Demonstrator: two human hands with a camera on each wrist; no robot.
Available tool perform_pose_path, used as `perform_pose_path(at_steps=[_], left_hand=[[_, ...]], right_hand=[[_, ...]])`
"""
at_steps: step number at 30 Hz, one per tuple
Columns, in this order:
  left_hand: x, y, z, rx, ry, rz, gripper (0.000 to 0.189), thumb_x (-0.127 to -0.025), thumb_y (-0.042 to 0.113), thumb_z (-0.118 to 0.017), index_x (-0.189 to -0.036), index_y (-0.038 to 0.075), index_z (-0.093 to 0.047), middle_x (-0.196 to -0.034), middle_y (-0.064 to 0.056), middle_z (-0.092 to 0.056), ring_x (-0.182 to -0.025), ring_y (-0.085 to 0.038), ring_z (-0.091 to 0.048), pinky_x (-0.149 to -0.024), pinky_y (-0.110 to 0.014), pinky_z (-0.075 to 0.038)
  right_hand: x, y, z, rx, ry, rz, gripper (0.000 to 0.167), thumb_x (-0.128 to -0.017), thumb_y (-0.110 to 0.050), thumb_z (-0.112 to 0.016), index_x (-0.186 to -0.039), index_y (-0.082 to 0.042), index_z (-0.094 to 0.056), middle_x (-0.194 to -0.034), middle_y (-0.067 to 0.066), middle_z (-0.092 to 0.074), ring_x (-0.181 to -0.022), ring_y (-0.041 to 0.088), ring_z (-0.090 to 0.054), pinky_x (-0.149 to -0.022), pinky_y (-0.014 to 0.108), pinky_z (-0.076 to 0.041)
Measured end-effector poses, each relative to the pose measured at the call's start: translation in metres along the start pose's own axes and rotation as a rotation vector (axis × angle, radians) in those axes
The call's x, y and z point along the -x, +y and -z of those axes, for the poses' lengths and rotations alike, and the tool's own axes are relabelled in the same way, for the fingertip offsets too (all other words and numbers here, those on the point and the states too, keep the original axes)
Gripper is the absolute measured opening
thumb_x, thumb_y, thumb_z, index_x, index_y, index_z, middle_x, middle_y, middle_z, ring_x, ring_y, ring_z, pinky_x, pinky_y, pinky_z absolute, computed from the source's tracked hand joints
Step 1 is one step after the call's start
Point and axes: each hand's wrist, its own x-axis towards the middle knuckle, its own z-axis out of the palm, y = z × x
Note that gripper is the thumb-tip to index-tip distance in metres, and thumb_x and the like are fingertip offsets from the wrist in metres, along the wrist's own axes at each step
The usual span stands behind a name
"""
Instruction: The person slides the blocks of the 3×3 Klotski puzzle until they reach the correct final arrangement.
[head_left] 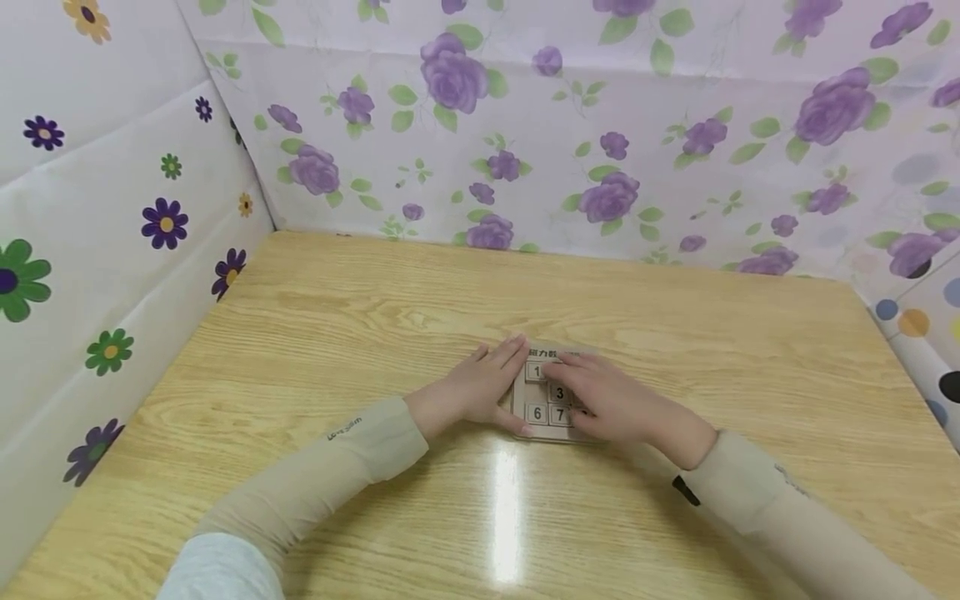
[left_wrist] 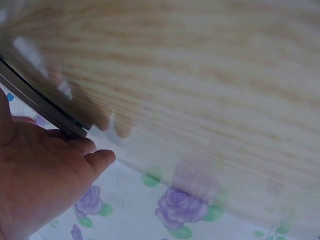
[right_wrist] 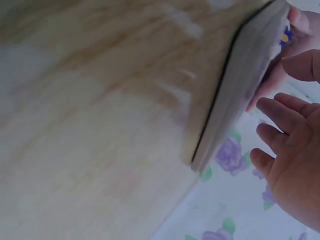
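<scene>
A flat number slide puzzle (head_left: 519, 402) lies on the table, with tiles 1, 3, 6 and 7 showing and a gap below the 1. My left hand (head_left: 478, 389) spans its left side, fingers straight at the upper left corner and thumb at the lower left. Over the right part of the puzzle is my right hand (head_left: 621, 406), its fingertips on or just above the tiles; it hides the tiles there. In the right wrist view the fingers of the right hand (right_wrist: 295, 160) look loosely bent, beside the puzzle's edge (right_wrist: 235, 95).
The wood-grain table (head_left: 375, 292) reaches back to a cloth wall with purple roses (head_left: 450, 79). A second cloth with daisies (head_left: 165, 223) stands along the left side, and a dotted one (head_left: 915, 322) along the right. A bright light reflection lies in front of the puzzle.
</scene>
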Motion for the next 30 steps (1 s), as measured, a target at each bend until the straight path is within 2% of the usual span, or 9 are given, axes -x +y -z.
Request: perform_pose_path(at_steps=[6, 10, 15, 19, 23, 27, 30], left_hand=[[-0.002, 0.002, 0.0, -0.018, -0.006, -0.002, 0.122, -0.071, 0.074, -0.061, -0.152, 0.003, -0.003, -0.16, -0.011, 0.002, -0.148, -0.021, -0.001, -0.121, -0.044, -0.008], [-0.002, 0.001, 0.0, -0.016, -0.002, 0.002, 0.123, -0.07, 0.073, -0.062, -0.152, 0.003, -0.003, -0.16, -0.012, 0.002, -0.148, -0.022, -0.001, -0.121, -0.044, -0.008], [-0.001, 0.0, -0.001, 0.003, -0.004, 0.004, 0.124, -0.07, 0.073, -0.062, -0.152, 0.003, -0.002, -0.16, -0.012, 0.003, -0.148, -0.022, 0.0, -0.121, -0.044, -0.008], [-0.001, -0.001, -0.003, 0.005, 0.003, 0.003, 0.124, -0.069, 0.074, -0.063, -0.152, 0.003, -0.003, -0.16, -0.011, 0.002, -0.148, -0.022, -0.002, -0.121, -0.044, -0.009], [-0.001, -0.001, -0.003, 0.003, 0.001, 0.004, 0.124, -0.069, 0.074, -0.062, -0.152, 0.003, -0.002, -0.16, -0.011, 0.003, -0.148, -0.022, -0.002, -0.121, -0.044, -0.009], [-0.001, -0.001, -0.003, 0.003, -0.001, 0.003, 0.124, -0.07, 0.074, -0.062, -0.152, 0.003, -0.002, -0.16, -0.011, 0.003, -0.148, -0.023, -0.001, -0.12, -0.044, -0.009], [-0.002, -0.001, -0.002, -0.005, 0.002, 0.004, 0.124, -0.07, 0.074, -0.062, -0.152, 0.003, -0.002, -0.16, -0.012, 0.003, -0.148, -0.023, -0.002, -0.12, -0.044, -0.009]], right_hand=[[0.003, -0.005, -0.005, 0.048, -0.025, 0.005, 0.062, -0.076, -0.008, -0.062, -0.135, 0.002, -0.047, -0.137, 0.02, -0.052, -0.13, 0.037, -0.045, -0.114, 0.054, -0.027], [0.009, -0.011, -0.005, 0.073, -0.036, 0.04, 0.062, -0.074, -0.009, -0.063, -0.134, 0.0, -0.048, -0.135, 0.016, -0.054, -0.13, 0.035, -0.045, -0.114, 0.055, -0.026], [0.014, -0.011, -0.005, 0.043, -0.059, 0.051, 0.064, -0.075, -0.01, -0.064, -0.135, 0.0, -0.047, -0.138, 0.018, -0.051, -0.132, 0.036, -0.043, -0.114, 0.057, -0.025], [0.016, -0.006, -0.002, -0.001, -0.033, 0.021, 0.065, -0.076, -0.012, -0.064, -0.138, 0.001, -0.045, -0.141, 0.021, -0.047, -0.133, 0.04, -0.04, -0.114, 0.058, -0.024], [0.016, 0.0, 0.0, 0.009, 0.019, -0.042, 0.066, -0.075, -0.01, -0.062, -0.137, 0.005, -0.044, -0.139, 0.022, -0.049, -0.133, 0.041, -0.039, -0.114, 0.057, -0.025], [0.013, 0.002, -0.002, 0.025, 0.009, -0.066, 0.067, -0.073, -0.009, -0.061, -0.136, 0.006, -0.044, -0.139, 0.023, -0.049, -0.133, 0.04, -0.04, -0.113, 0.057, -0.025], [0.007, 0.0, -0.003, 0.022, -0.005, -0.051, 0.067, -0.075, -0.011, -0.062, -0.138, 0.004, -0.043, -0.14, 0.022, -0.048, -0.133, 0.039, -0.041, -0.114, 0.057, -0.025]])
